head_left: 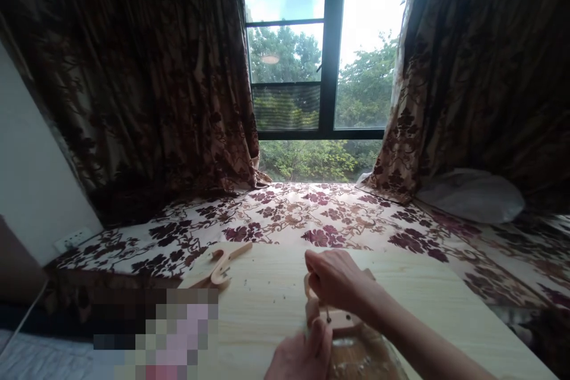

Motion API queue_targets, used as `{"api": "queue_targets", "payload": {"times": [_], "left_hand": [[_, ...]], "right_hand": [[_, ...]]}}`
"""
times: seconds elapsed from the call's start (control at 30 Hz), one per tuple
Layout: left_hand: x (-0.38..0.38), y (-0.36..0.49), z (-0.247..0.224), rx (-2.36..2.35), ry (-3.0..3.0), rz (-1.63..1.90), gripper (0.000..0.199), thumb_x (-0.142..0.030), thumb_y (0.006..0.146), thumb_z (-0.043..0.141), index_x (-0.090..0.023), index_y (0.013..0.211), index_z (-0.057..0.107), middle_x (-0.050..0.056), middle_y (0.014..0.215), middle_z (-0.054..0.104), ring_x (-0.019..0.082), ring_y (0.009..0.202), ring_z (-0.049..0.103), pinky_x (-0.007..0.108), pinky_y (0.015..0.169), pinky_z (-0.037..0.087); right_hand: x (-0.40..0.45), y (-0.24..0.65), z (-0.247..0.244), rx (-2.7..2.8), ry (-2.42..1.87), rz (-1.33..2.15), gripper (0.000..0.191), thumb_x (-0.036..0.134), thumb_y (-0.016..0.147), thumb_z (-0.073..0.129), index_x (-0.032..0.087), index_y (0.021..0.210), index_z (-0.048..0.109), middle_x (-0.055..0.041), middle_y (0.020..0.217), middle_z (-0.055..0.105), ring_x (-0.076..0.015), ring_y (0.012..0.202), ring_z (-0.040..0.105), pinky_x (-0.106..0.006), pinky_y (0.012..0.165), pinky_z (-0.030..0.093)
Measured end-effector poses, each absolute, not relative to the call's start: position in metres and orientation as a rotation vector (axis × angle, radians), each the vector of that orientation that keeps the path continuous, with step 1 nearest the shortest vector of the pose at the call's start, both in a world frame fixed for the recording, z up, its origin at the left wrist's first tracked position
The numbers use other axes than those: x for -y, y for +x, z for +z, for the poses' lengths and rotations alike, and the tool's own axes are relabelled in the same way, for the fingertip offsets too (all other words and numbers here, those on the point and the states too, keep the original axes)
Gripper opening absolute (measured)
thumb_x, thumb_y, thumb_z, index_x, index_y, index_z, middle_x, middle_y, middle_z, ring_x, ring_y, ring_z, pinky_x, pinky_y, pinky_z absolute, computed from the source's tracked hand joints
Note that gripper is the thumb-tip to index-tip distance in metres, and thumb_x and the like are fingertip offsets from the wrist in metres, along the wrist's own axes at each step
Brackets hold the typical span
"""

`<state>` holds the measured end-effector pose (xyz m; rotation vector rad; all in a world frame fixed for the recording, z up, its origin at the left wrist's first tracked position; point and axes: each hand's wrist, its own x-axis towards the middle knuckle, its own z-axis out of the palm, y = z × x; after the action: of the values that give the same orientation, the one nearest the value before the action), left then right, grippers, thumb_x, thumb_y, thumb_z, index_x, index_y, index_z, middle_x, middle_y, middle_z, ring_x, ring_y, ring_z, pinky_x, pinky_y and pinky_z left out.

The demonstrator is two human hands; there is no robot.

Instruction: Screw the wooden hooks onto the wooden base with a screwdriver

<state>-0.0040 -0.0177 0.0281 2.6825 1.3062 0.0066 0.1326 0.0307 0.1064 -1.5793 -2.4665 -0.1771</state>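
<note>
Near the front of the pale wooden board [258,309], my right hand [336,279] is closed in a fist. A thin shaft shows beneath it, pointing down at a dark spot on a light wooden piece [345,320]; the tool's handle is hidden in the fist. My left hand [303,353] grips the near left end of this piece, fingers pressed together beside the shaft. Another dark round spot shows farther right on the wood. Under and in front of it lies a glossy brown thing [363,353], partly hidden by my right forearm.
A curved wooden part [222,267] rests at the board's far left corner, with several tiny dark bits scattered nearby. Beyond is a flower-patterned cloth [289,214] below a window [329,101] with dark curtains. A pale bag [474,196] lies at right.
</note>
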Motion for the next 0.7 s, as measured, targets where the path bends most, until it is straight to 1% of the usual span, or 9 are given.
{"api": "queue_targets", "payload": {"times": [0.07, 0.1, 0.13, 0.2, 0.27, 0.37, 0.5, 0.6, 0.7], "left_hand": [[0.02, -0.004, 0.035, -1.251, 2.702, -0.051, 0.05, -0.021, 0.072, 0.054, -0.021, 0.12, 0.041, 0.009, 0.119, 0.055, 0.022, 0.084, 0.063, 0.031, 0.068, 0.052], [0.022, -0.004, 0.038, -1.233, 2.712, -0.066, 0.055, -0.021, 0.069, 0.055, -0.019, 0.122, 0.039, 0.011, 0.125, 0.051, 0.024, 0.087, 0.062, 0.034, 0.071, 0.053], [0.023, -0.005, 0.041, -1.222, 2.721, -0.069, 0.058, -0.019, 0.069, 0.054, -0.017, 0.124, 0.036, 0.013, 0.129, 0.047, 0.025, 0.091, 0.061, 0.037, 0.074, 0.052], [0.027, -0.005, 0.045, -1.212, 2.736, -0.048, 0.059, -0.017, 0.072, 0.049, -0.014, 0.127, 0.031, 0.017, 0.134, 0.041, 0.026, 0.097, 0.059, 0.041, 0.08, 0.05], [0.031, -0.005, 0.048, -1.202, 2.745, -0.025, 0.058, -0.018, 0.073, 0.046, -0.013, 0.128, 0.03, 0.017, 0.134, 0.04, 0.027, 0.098, 0.058, 0.043, 0.081, 0.049], [0.034, -0.006, 0.048, -1.2, 2.744, -0.026, 0.057, -0.02, 0.072, 0.047, -0.013, 0.126, 0.032, 0.014, 0.131, 0.044, 0.027, 0.093, 0.059, 0.044, 0.077, 0.051], [0.038, -0.006, 0.048, -1.237, 2.737, 0.017, 0.052, -0.02, 0.077, 0.043, -0.016, 0.127, 0.03, 0.014, 0.131, 0.042, 0.024, 0.098, 0.057, 0.039, 0.082, 0.049], [0.039, -0.006, 0.049, -1.235, 2.738, 0.027, 0.051, -0.02, 0.08, 0.041, -0.017, 0.129, 0.027, 0.013, 0.134, 0.04, 0.022, 0.101, 0.055, 0.037, 0.086, 0.047], [0.038, -0.005, 0.05, -1.225, 2.739, 0.003, 0.054, -0.02, 0.078, 0.042, -0.017, 0.13, 0.026, 0.012, 0.135, 0.039, 0.022, 0.1, 0.055, 0.038, 0.084, 0.048]], "right_hand": [[-0.028, 0.133, 0.107, 2.462, -1.618, -0.188, 0.01, 0.021, 0.085, 0.05, 0.015, 0.085, 0.057, 0.0006, 0.067, 0.056, -0.012, 0.057, 0.049, -0.026, 0.053, 0.036], [-0.027, 0.133, 0.108, 2.468, -1.632, -0.186, 0.014, 0.026, 0.088, 0.049, 0.014, 0.089, 0.057, 0.0002, 0.072, 0.057, -0.0125, 0.061, 0.052, -0.027, 0.057, 0.041], [-0.025, 0.133, 0.109, 2.478, -1.642, -0.18, 0.018, 0.03, 0.089, 0.05, 0.014, 0.093, 0.057, -0.0007, 0.078, 0.058, -0.013, 0.065, 0.055, -0.03, 0.061, 0.045], [-0.022, 0.134, 0.113, 2.495, -1.662, -0.168, 0.022, 0.033, 0.089, 0.051, 0.014, 0.1, 0.057, -0.0031, 0.089, 0.059, -0.0146, 0.074, 0.058, -0.033, 0.066, 0.049], [-0.019, 0.134, 0.115, 2.503, -1.685, -0.16, 0.024, 0.032, 0.089, 0.052, 0.014, 0.104, 0.057, -0.0049, 0.096, 0.06, -0.0159, 0.079, 0.059, -0.035, 0.068, 0.05], [-0.015, 0.135, 0.117, 2.514, -1.704, -0.156, 0.024, 0.031, 0.089, 0.052, 0.014, 0.107, 0.056, -0.0056, 0.099, 0.059, -0.0165, 0.081, 0.059, -0.035, 0.069, 0.05], [-0.013, 0.14, 0.119, 2.555, -1.688, -0.153, 0.026, 0.031, 0.089, 0.052, 0.014, 0.109, 0.055, -0.0062, 0.102, 0.059, -0.0173, 0.083, 0.059, -0.036, 0.071, 0.05], [-0.011, 0.144, 0.124, 2.614, -1.664, -0.142, 0.024, 0.031, 0.089, 0.052, 0.014, 0.106, 0.056, -0.0057, 0.1, 0.059, -0.017, 0.083, 0.059, -0.036, 0.071, 0.05], [-0.01, 0.148, 0.132, 2.688, -1.635, -0.127, 0.022, 0.032, 0.09, 0.051, 0.014, 0.099, 0.058, -0.004, 0.092, 0.061, -0.0155, 0.078, 0.059, -0.035, 0.07, 0.049]]}}
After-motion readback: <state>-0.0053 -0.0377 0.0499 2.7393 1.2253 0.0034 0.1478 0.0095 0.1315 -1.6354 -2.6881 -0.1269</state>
